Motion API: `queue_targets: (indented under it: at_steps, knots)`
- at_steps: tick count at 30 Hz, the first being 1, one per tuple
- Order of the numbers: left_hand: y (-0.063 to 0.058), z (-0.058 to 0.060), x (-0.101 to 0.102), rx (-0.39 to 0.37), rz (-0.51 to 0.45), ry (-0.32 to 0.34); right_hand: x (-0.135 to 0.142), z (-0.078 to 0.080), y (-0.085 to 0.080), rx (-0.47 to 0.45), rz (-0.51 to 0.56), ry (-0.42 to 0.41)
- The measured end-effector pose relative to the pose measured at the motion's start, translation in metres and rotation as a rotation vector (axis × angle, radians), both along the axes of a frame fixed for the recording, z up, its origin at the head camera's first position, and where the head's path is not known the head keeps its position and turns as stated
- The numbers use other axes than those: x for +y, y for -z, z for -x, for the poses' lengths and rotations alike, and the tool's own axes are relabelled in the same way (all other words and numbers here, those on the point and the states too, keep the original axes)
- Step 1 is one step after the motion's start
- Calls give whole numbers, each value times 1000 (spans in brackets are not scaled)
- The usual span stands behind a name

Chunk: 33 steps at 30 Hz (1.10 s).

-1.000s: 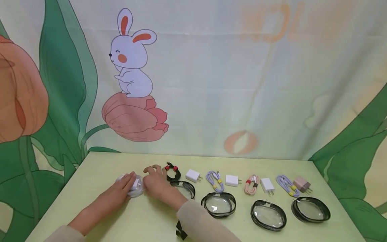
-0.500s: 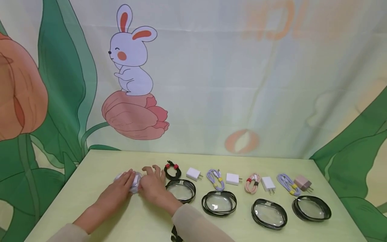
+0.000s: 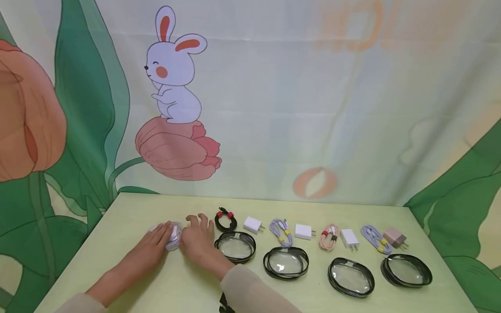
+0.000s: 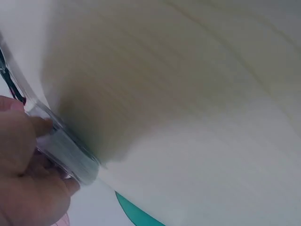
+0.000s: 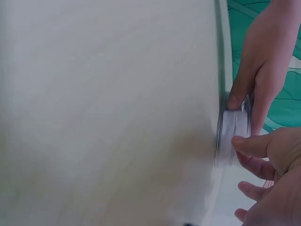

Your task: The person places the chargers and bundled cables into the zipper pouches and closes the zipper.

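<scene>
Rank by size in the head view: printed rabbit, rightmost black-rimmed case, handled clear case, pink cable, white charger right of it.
Printed rabbit
Rightmost black-rimmed case
Clear case, partly hidden by the left hand
Pink cable and white charger: too alike to rank

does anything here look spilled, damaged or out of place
No spill or damage shows. Only the pinkish boxy plastic plug adapter, at the back row's right end, looks odd: the three other plug adapters there are white. The left hand partly hides the clear plastic case, so I can't judge that.
</scene>
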<state>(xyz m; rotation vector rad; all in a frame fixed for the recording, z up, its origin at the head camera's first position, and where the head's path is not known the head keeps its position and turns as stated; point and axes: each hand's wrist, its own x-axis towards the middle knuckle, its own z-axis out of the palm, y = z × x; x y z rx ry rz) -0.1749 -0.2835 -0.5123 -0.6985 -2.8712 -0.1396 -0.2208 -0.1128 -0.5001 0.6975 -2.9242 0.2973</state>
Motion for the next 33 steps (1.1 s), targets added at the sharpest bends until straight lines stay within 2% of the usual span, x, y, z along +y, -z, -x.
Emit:
queue_targets:
  at_steps: [5, 9, 12, 17, 23, 26, 33]
  knots:
    - [1, -1, 5, 41, 40, -24, -6, -7, 3, -11, 68, 27]
    - [4, 0, 6, 54, 25, -43, -10, -9, 6, -27, 139, 45]
    - [6, 2, 4, 51, 15, -47, -12, -10, 8, -37, 145, 54]
    - [5, 2, 3, 36, 14, -40, -7, -8, 6, -34, 87, 9]
    - [0, 1, 4, 31, 32, -25, 9, -5, -2, 2, -94, -92]
    - [-1, 1, 4, 30, 30, -17, 21, -2, -3, 9, -148, -136]
    - [-6, 3, 2, -31, 24, -28, 60, -1, -18, -36, -112, -183]
